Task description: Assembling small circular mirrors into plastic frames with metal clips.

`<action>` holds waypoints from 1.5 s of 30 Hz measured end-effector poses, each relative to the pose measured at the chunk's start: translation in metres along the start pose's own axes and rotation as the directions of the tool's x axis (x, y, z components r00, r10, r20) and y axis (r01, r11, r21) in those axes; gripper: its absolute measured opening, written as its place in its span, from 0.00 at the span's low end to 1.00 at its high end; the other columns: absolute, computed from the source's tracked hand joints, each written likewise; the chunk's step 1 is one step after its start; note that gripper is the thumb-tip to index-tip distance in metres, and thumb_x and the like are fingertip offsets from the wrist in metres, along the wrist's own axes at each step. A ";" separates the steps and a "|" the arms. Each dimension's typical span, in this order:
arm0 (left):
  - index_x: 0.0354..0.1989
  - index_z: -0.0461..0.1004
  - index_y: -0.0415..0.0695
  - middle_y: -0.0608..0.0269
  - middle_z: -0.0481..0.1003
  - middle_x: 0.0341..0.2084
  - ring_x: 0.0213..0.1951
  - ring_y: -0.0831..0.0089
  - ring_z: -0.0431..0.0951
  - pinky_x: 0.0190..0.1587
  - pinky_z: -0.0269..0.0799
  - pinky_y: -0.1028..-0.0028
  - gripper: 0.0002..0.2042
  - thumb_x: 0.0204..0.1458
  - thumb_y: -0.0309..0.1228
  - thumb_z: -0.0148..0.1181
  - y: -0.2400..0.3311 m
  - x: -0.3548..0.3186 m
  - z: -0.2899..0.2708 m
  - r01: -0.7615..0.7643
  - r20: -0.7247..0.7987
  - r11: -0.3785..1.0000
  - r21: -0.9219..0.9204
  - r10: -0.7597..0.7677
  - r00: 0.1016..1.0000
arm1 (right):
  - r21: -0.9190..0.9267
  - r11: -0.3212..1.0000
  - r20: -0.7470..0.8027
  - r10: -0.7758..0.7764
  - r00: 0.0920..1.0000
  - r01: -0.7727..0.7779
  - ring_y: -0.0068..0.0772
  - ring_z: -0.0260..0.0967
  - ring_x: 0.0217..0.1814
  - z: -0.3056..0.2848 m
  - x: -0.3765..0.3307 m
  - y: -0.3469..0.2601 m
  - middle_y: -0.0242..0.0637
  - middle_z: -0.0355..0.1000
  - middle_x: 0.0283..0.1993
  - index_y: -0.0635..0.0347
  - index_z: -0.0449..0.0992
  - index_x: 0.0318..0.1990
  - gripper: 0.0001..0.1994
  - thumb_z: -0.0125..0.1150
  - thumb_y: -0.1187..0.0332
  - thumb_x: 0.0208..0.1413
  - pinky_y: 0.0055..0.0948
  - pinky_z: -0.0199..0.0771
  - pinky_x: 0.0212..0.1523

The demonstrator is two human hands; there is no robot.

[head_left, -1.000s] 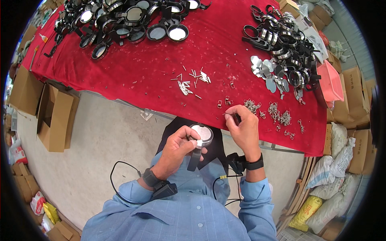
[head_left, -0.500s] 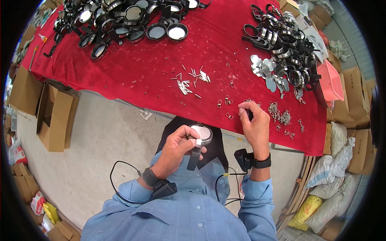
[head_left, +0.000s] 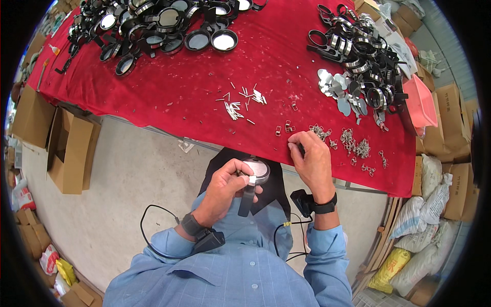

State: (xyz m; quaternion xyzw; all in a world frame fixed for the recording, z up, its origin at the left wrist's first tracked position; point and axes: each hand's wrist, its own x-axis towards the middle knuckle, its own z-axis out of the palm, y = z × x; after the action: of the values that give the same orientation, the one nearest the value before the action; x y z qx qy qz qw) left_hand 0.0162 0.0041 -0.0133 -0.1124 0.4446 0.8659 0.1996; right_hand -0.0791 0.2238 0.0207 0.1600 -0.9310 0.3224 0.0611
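Over my lap, my left hand [head_left: 228, 183] grips a round black piece with a flat handle [head_left: 247, 200] and a pale disc set in its ring. My left thumb presses by a small white or shiny part where ring and handle meet. At the table's near edge, my right hand [head_left: 310, 156] is closed, fingertips and thumb together and low over the red cloth; what they hold, if anything, is hidden. Just beyond it lie small bent metal wire clips [head_left: 289, 126], with piles of similar small springs or clips [head_left: 362, 148] to the right.
Silvery pins [head_left: 233, 110] lie scattered mid-table. Black-handled round pieces are heaped at the far left [head_left: 169, 30] and right [head_left: 365, 61], beside loose metal discs [head_left: 332, 84] and a pink bin [head_left: 420, 105]. An open carton [head_left: 71, 153] stands on the floor at left; sacks [head_left: 391, 271] at right.
My right hand has moved left and slightly down along the table edge, covering the spot where a single wire clip lay. My left hand and the black-handled piece stay nearly still.
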 end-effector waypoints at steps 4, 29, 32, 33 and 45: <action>0.47 0.69 0.43 0.48 0.76 0.51 0.40 0.66 0.84 0.38 0.84 0.69 0.07 0.63 0.26 0.50 -0.001 0.000 0.000 0.000 -0.002 1.000 0.006 0.000 1.000 | -0.017 1.000 -0.026 -0.023 0.999 0.022 0.49 0.75 0.36 0.002 -0.001 0.001 0.45 0.75 0.34 0.65 0.77 0.36 0.04 0.65 0.77 0.55 0.41 0.73 0.37; 0.48 0.69 0.42 0.51 0.77 0.43 0.40 0.66 0.85 0.38 0.85 0.70 0.07 0.64 0.27 0.51 -0.004 0.001 -0.003 0.020 -0.029 0.999 -0.028 -0.021 0.999 | 0.007 1.000 -0.067 0.010 0.998 -0.009 0.51 0.76 0.36 0.007 -0.001 0.008 0.45 0.76 0.34 0.63 0.77 0.36 0.04 0.65 0.74 0.56 0.44 0.74 0.37; 0.49 0.69 0.42 0.52 0.77 0.42 0.40 0.66 0.85 0.38 0.85 0.70 0.07 0.65 0.27 0.51 -0.004 0.002 -0.003 0.028 -0.031 0.999 -0.024 -0.029 0.999 | 0.033 0.999 -0.061 0.028 0.998 -0.026 0.51 0.75 0.36 0.006 0.000 0.009 0.45 0.75 0.33 0.63 0.77 0.35 0.04 0.65 0.74 0.56 0.43 0.74 0.37; 0.49 0.69 0.42 0.52 0.77 0.42 0.40 0.66 0.85 0.38 0.85 0.70 0.07 0.65 0.27 0.50 -0.005 0.002 -0.003 0.034 -0.030 0.999 -0.026 -0.034 0.999 | 0.033 0.999 -0.060 0.028 0.998 -0.027 0.51 0.75 0.36 0.006 0.000 0.009 0.45 0.75 0.33 0.63 0.77 0.35 0.04 0.65 0.74 0.56 0.43 0.74 0.37; 0.48 0.69 0.42 0.51 0.79 0.41 0.40 0.67 0.85 0.38 0.83 0.72 0.07 0.66 0.27 0.49 -0.015 0.003 -0.007 0.096 -0.020 0.994 -0.059 -0.097 0.995 | 0.014 1.000 -0.056 0.004 0.998 -0.003 0.50 0.75 0.36 0.007 0.000 0.010 0.45 0.75 0.33 0.63 0.77 0.36 0.04 0.65 0.74 0.56 0.43 0.74 0.37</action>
State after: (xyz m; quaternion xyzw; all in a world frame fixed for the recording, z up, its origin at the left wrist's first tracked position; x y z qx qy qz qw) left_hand 0.0201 0.0076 -0.0294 -0.1492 0.4156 0.8665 0.2327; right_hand -0.0829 0.2266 0.0091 0.1497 -0.9268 0.3335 0.0855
